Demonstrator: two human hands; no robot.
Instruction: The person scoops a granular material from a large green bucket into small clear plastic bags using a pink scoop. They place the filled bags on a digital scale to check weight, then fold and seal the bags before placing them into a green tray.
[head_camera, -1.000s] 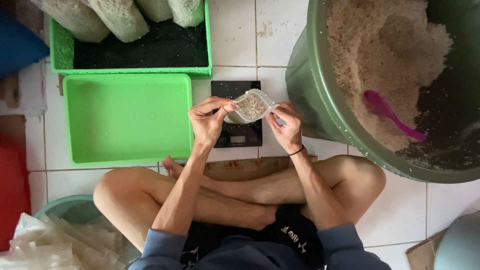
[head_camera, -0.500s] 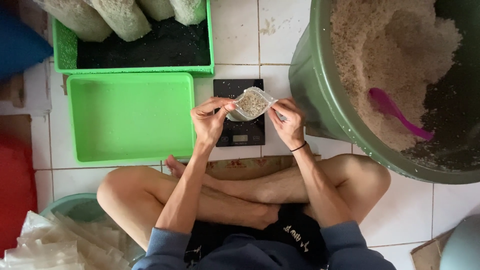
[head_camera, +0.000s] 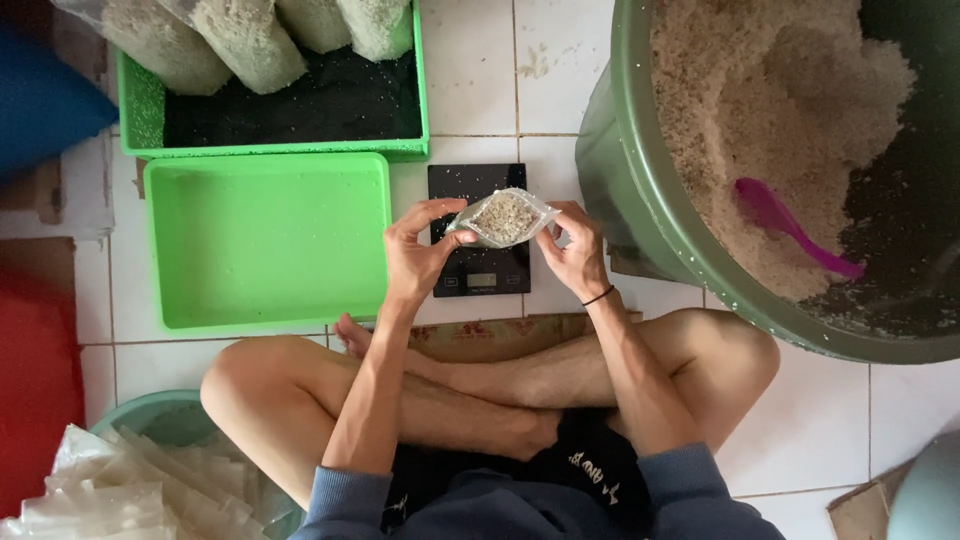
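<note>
**A:** While the big green tub (head_camera: 640, 230) of pale grain at the right edge of the floor dwarfs everything else, what should I watch, going down in size?

**B:** After the tub, the empty green tray (head_camera: 265, 240) at the left, with the second tray (head_camera: 270, 148) of filled bags beyond it. Then the black scale (head_camera: 480, 275) on the tiles between tray and tub. Smallest is the clear pouch (head_camera: 502, 217), part-filled with grain, held in the air just above the scale.

**A:** And the hands?

**B:** 2 hands, both pinching. The left hand (head_camera: 415, 255) has its fingers (head_camera: 455, 238) clenched on the pouch's left corner; the right hand (head_camera: 575, 250) grips the right edge. Neither is released.

**A:** How would you do this step well?

**B:** My judgement: the pouch mouth is being pressed shut. Keep it level so the grain lies low, away from the seal. Run thumb and forefinger along the strip from 1 corner to the other, with no grains caught in the track. Hold it over the scale, so spills land there and not on the tiles.

**A:** Anything different from half a second ago?

**B:** Little. The pouch hangs over the same spot on the scale and both hands keep the same pinch. The pink scoop (head_camera: 790, 222) lies unmoved in the tub. Only the view itself drifts slightly.
</note>
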